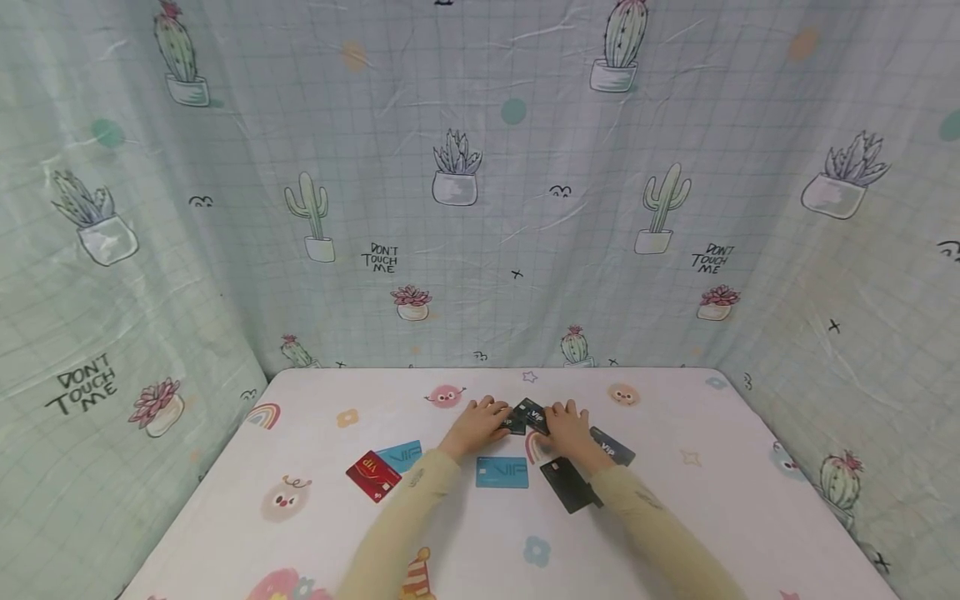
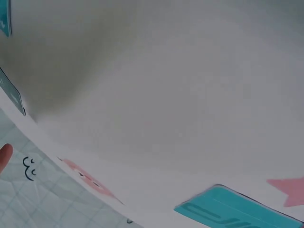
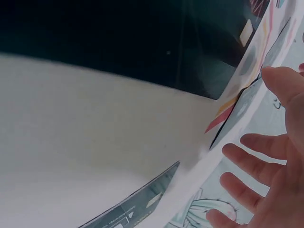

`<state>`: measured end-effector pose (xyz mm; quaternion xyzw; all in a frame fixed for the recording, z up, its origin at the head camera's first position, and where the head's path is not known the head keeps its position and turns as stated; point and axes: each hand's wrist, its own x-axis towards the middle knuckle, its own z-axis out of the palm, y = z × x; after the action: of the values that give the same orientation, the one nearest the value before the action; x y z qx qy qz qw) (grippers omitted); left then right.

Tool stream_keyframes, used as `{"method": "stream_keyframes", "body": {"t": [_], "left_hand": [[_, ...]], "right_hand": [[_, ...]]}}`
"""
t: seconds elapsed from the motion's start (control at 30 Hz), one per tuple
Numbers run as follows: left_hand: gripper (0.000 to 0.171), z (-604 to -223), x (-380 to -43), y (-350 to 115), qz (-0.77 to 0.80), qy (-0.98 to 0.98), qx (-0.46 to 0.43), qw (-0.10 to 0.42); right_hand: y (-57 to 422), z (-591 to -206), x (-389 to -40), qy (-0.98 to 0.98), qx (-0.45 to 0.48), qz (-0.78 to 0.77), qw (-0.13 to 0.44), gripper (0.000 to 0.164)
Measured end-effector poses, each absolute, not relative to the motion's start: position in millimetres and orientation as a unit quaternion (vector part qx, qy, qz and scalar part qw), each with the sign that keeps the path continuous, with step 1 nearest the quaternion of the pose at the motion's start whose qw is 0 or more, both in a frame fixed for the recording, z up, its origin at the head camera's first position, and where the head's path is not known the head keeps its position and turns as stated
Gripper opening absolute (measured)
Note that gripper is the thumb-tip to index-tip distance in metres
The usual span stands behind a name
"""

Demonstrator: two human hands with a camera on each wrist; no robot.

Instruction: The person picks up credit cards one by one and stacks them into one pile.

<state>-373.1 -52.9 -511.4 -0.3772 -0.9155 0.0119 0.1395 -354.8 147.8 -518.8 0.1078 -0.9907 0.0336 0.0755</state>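
Two dark VIP cards lie side by side on the white table between my hands: one dark card point(image 1: 514, 423) near the left fingertips, another dark card point(image 1: 534, 414) by the right fingers. My left hand point(image 1: 472, 427) lies low over the table with loosely bent fingers; its wrist view catches only one fingertip point(image 2: 4, 156). My right hand point(image 1: 568, 433) has its fingers spread in the right wrist view, with nothing gripped. Below that wrist is a black card point(image 1: 566, 483), overlapping another dark one partly hidden by the sleeve. Whether the fingertips touch the cards is unclear.
A grey VIP card point(image 1: 613, 447) lies right of the right hand. One blue card point(image 1: 502, 472) sits nearer, between the forearms. At left, a red card point(image 1: 373, 476) overlaps a second blue card point(image 1: 402, 456). Cactus-printed curtain point(image 1: 480, 233) encloses the table's back and sides.
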Motion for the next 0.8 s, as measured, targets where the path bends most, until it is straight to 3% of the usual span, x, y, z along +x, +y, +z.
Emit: {"method": "stream_keyframes", "body": {"t": [0.43,0.8], "left_hand": [[0.044,-507.8,-374.1,-22.4,0.073,-0.934,-0.328,0.123],[0.049,-491.7,-368.7,-2.7,0.153,-0.934,-0.309,0.097]], "right_hand": [[143.4,-517.4,-354.4,-0.994,0.096,0.009,0.054,0.067],[147.8,-515.7,-354.3,-0.991,0.122,0.037,0.043,0.056]]}}
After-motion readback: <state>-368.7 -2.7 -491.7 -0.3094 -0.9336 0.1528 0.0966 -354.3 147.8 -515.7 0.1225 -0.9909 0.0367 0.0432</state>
